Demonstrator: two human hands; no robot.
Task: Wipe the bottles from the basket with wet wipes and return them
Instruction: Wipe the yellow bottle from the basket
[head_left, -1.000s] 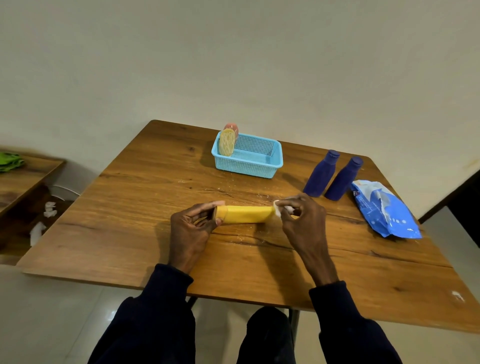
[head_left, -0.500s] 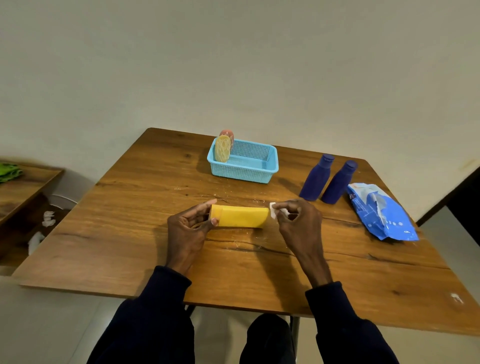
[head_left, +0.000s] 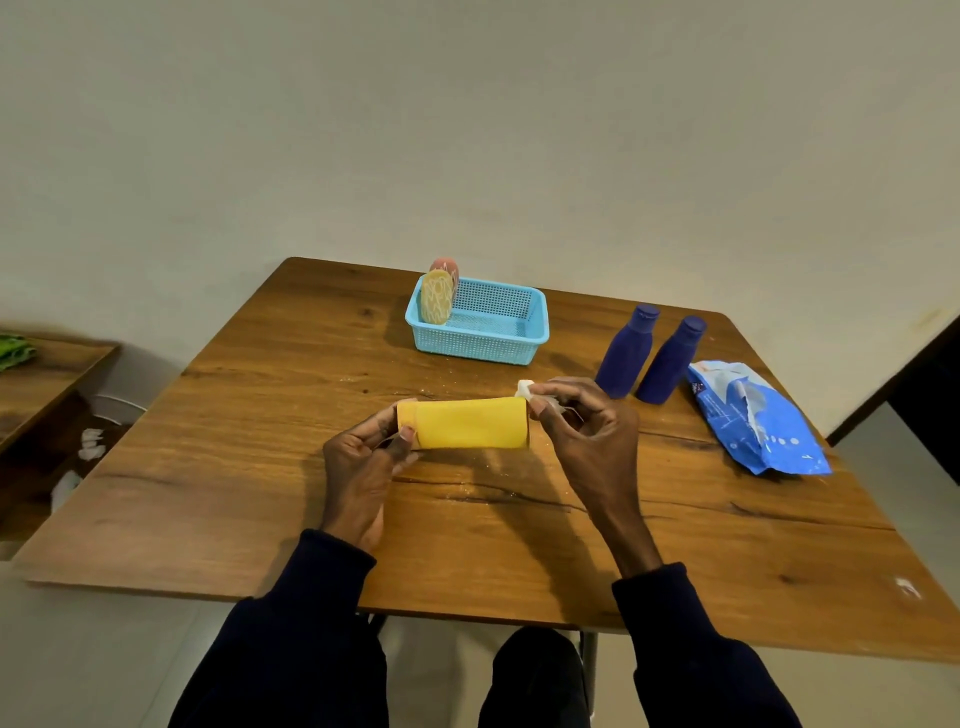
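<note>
One yellow bottle (head_left: 467, 422), two blue bottles (head_left: 623, 353), one wipe (head_left: 523, 387)

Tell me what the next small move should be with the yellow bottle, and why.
Probably slide the wipe along the yellow bottle toward the left hand. That hand holds the bottle sideways by one end, while the right hand pinches the wipe against the other end, so the long yellow side looks like the part not yet covered.

5 bottles (head_left: 470, 422) (head_left: 625, 351) (head_left: 670, 360) (head_left: 436, 298) (head_left: 445, 266), 1 basket (head_left: 480, 339), 1 pack (head_left: 762, 422)
</note>
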